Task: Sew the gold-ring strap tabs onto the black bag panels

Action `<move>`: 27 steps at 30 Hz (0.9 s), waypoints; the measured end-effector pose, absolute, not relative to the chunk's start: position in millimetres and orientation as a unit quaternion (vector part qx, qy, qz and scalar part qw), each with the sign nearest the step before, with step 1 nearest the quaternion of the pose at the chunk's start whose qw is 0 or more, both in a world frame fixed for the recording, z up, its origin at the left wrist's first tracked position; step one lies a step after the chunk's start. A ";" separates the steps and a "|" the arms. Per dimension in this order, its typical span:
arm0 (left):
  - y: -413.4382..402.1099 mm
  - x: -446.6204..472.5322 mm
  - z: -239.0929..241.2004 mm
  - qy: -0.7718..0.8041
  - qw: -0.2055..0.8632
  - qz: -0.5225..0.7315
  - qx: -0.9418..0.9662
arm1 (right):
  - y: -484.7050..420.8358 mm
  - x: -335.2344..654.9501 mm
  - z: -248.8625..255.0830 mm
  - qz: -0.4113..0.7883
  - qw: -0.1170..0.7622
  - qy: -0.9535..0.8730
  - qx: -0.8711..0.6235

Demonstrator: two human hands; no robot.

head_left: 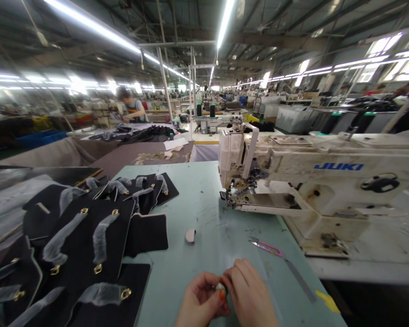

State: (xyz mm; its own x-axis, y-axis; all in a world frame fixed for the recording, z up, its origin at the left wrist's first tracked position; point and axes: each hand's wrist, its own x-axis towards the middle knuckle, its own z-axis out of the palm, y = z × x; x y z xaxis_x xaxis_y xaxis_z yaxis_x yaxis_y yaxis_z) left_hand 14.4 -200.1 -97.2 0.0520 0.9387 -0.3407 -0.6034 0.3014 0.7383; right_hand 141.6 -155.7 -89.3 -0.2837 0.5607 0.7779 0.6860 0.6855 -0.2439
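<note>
Head view: green tabletop (194, 200) is shown.
Left hand (202, 297): small pale item (220, 286) is pinched in the fingers.
Right hand (248, 290): fingers are curled narrow; their hold cannot be told.
Small pale item: between the hands; probably best steadied by 1 firm pinch.

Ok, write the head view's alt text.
A left hand and right hand meet around a small, partly hidden object over a pale green table; flat black panels with gold fittings lie left, pink-handled snips and a white JUKI sewing machine right.
</note>
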 end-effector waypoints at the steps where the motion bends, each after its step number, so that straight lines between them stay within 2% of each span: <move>1: -200.8 14.0 -97.7 0.408 0.692 0.554 0.216 | -155.6 141.1 -89.4 -0.069 0.452 -0.796 -0.397; 12: -202.2 15.7 -89.7 0.421 0.643 0.594 0.239 | -161.6 166.4 -80.3 0.093 0.458 -0.809 -0.357; 16: -198.5 14.4 -89.7 0.444 0.612 0.612 0.231 | -154.8 171.5 -82.3 0.074 0.427 -0.840 -0.326; 21: -191.7 1.3 -96.1 0.482 0.590 0.625 0.169 | -137.5 193.2 -99.4 0.019 0.405 -0.826 -0.392; 27: -179.8 -19.5 -106.3 0.467 0.613 0.633 0.076 | -129.1 246.2 -148.3 -0.097 0.348 -0.838 -0.410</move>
State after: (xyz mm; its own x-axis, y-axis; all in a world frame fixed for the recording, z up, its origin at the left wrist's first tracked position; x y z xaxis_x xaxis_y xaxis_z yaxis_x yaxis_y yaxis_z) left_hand -19.5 -179.8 -106.3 -0.2360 0.8469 -0.4765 -0.7053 0.1880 0.6835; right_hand 246.2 -129.1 -148.3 -0.4219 0.6200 0.6616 0.7545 0.6446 -0.1230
